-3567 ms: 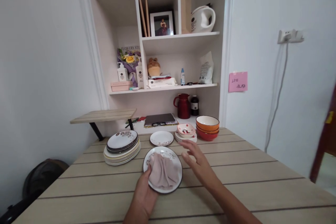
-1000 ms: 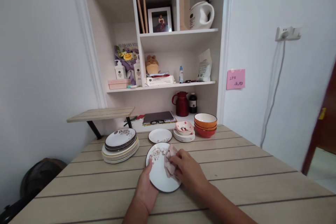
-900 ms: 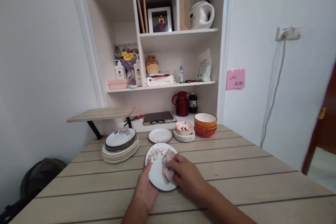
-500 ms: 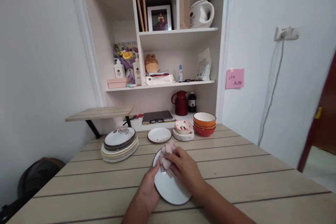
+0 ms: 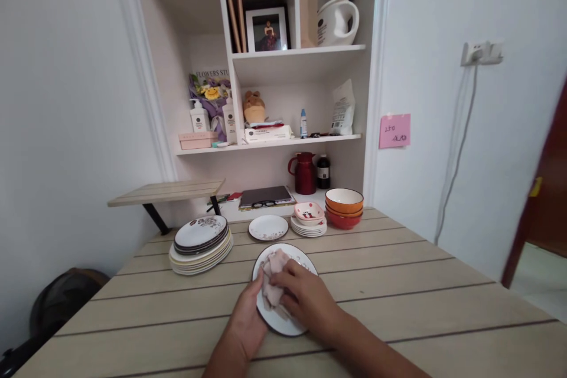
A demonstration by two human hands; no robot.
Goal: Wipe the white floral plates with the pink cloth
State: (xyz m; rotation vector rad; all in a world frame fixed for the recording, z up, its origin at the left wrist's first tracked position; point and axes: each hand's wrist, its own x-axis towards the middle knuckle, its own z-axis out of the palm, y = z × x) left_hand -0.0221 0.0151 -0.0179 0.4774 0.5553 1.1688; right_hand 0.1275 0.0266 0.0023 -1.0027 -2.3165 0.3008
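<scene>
A white plate (image 5: 283,326) with a dark rim and a floral print is tilted up over the table in front of me. My left hand (image 5: 248,314) grips its left edge, thumb on the upper face and the other fingers hidden beneath. Bunched in my right hand (image 5: 310,298) is a pale pink cloth (image 5: 272,289), pressed against the plate's face. The cloth and my right hand cover the plate's middle and part of its right side.
Stacked plates (image 5: 201,248) stand at the back left. Behind my hands lie a single floral plate (image 5: 268,228), small dishes (image 5: 309,227) under a square bowl (image 5: 309,213), and stacked orange and red bowls (image 5: 344,209). A raised wooden shelf (image 5: 166,191) overhangs the table's left corner.
The plate's upper part has swung right, so its floral far edge now shows. My right hand and the cloth have shifted slightly left and down across its face. My left hand keeps its grip.
</scene>
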